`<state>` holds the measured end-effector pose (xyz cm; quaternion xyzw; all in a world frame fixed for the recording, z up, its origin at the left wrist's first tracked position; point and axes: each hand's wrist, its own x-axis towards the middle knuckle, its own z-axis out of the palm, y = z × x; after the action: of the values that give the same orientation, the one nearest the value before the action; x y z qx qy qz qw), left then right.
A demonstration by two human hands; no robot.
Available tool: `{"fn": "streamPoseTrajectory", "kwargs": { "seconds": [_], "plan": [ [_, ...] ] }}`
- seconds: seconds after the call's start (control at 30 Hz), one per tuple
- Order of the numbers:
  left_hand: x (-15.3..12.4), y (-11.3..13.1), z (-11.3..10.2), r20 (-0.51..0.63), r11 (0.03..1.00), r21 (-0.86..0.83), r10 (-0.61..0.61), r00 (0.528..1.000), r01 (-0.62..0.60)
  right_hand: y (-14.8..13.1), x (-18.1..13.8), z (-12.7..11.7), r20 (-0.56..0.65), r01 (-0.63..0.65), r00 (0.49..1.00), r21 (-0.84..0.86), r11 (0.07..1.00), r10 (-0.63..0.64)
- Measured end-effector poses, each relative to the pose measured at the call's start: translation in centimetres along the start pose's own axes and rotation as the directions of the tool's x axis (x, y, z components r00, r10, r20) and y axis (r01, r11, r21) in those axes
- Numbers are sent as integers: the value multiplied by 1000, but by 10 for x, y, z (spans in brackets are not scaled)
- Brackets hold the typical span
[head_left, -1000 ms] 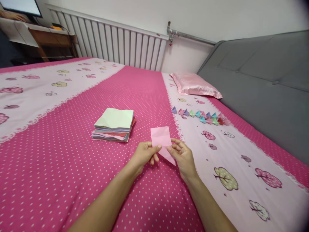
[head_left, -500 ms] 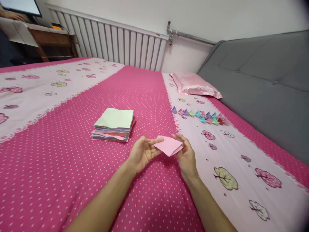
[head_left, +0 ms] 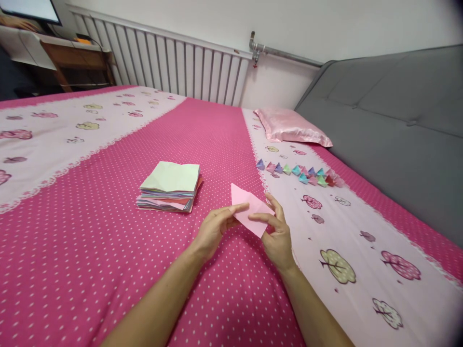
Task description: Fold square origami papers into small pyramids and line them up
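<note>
So the pink paper (head_left: 258,207) is held over the bedspread (head_left: 231,289); call it the clock's centre. The left hand (head_left: 214,232), at 8 o'clock, has its grip closed on the near-left edge, one finger flat across the top face. The right hand (head_left: 281,239), at 4 o'clock, looks pinched on the lower right corner, one finger lying over the top and another raised past the far edge.

Tips, imo: get the edges lined up before pressing, pin it with the left, then run a fingertip outward from the middle so the crease stays sharp. It's thin stuff, so squeeze too hard and it'll probably wrinkle.

Hard to make out: the underside and the fingers beneath, so I can't tell how many layers there are. The paper stack (head_left: 170,177) at 9–10 o'clock hides its lower sheets, and the little folded pieces (head_left: 303,179) at 2 o'clock overlap too much to count.
</note>
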<state>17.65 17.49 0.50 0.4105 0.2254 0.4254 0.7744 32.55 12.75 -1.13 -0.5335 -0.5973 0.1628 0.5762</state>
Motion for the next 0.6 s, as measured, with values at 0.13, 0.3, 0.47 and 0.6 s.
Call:
{"fn": "streamPoseTrajectory", "kwargs": {
  "seconds": [0.13, 0.3, 0.47, 0.6],
  "plan": [
    [-1, 1, -1, -40, 998, 60, 20, 999, -18, 1, 1, 1, 11, -16, 1000, 19, 1000, 16],
    [-1, 0, -3, -50, 978, 207, 29, 998, -18, 2, 2, 1, 26, -26, 999, 48, 998, 25],
    [-2, 1, 0, -49, 966, 258, 44, 998, -30, 0, 2, 1, 28, -56, 998, 28, 998, 55],
    [-2, 0, 3, -62, 951, 305, 69, 996, -47, -3, 0, 3, 21, -98, 995, 56, 994, 97]
  ]
}}
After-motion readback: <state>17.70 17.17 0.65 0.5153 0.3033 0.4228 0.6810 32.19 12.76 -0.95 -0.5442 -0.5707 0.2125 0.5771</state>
